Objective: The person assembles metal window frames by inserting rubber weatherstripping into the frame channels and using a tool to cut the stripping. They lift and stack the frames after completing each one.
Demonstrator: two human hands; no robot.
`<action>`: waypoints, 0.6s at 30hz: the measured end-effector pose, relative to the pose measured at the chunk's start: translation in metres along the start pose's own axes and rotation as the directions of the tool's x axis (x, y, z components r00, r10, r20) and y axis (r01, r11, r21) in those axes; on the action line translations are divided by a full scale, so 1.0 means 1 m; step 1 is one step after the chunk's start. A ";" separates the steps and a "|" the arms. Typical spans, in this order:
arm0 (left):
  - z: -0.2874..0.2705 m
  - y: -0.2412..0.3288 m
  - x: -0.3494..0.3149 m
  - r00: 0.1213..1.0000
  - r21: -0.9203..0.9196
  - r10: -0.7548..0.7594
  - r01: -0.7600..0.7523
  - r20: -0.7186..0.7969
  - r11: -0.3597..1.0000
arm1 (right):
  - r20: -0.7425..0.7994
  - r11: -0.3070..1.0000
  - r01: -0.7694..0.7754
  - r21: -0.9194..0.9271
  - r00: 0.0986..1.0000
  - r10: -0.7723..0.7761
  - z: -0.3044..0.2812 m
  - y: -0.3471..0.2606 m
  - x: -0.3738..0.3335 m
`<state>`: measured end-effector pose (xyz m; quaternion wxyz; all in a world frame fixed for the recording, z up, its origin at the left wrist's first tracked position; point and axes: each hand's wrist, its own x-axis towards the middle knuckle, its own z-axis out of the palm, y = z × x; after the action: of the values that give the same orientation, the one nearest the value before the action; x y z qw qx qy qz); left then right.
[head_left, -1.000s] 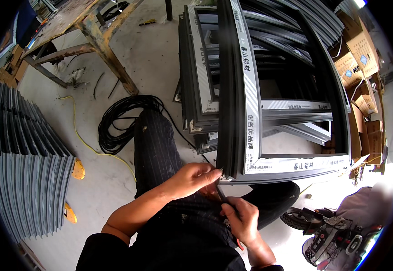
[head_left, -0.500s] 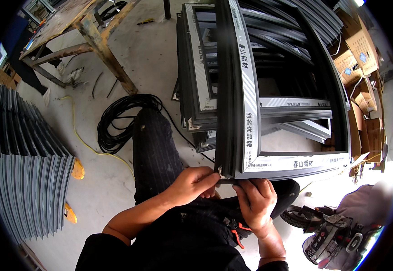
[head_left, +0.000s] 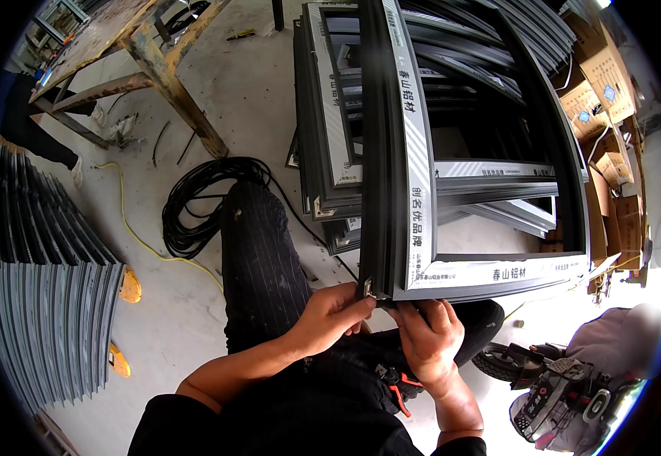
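Observation:
A dark grey aluminium window frame [head_left: 380, 175] with white printed protective film stands before me, its near lower corner close to my lap. At that corner my left hand [head_left: 330, 318] is closed, thumb and fingers pinched below a small metal-coloured spot. My right hand [head_left: 431, 338] is closed too, fingers curled up against the underside of the frame's near edge. A thin dark piece shows between the hands, but my fingers hide most of it. Red-handled pliers [head_left: 399, 394] rest at my lap below the right hand.
More window frames [head_left: 330, 144] are stacked behind. Coiled black cable [head_left: 186, 209] lies on the floor beside my knee. Grey profiles [head_left: 49, 319] stand at left, a worn workbench [head_left: 144, 61] far left with a person's legs [head_left: 41, 129] near it. Cardboard boxes [head_left: 608, 83] and a motorbike [head_left: 558, 395] are at right.
My left hand has shifted very slightly to the right and down at the frame's corner. My right hand stays nearly in place under the edge. The person's legs at far left moved a little.

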<state>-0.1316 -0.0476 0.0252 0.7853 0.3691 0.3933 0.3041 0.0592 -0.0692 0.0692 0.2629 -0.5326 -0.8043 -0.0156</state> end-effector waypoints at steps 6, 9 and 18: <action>0.015 -0.005 0.001 0.999 -0.062 0.039 -0.040 -0.019 0.997 | 0.065 0.999 0.028 -0.044 0.998 -0.025 -0.001 0.000 -0.001; 0.016 -0.012 0.005 0.998 -0.141 0.059 -0.059 0.002 0.988 | 0.091 0.997 0.061 -0.049 0.994 -0.056 -0.002 0.002 0.001; 0.014 -0.005 0.003 1.000 -0.120 0.018 -0.018 -0.002 0.993 | 0.047 0.955 0.014 -0.295 0.999 0.000 -0.023 0.046 -0.038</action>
<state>-0.1175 -0.0524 0.0253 0.8032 0.3244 0.3713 0.3344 0.1196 -0.0881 0.0606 0.1618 -0.5631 -0.8008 -0.1242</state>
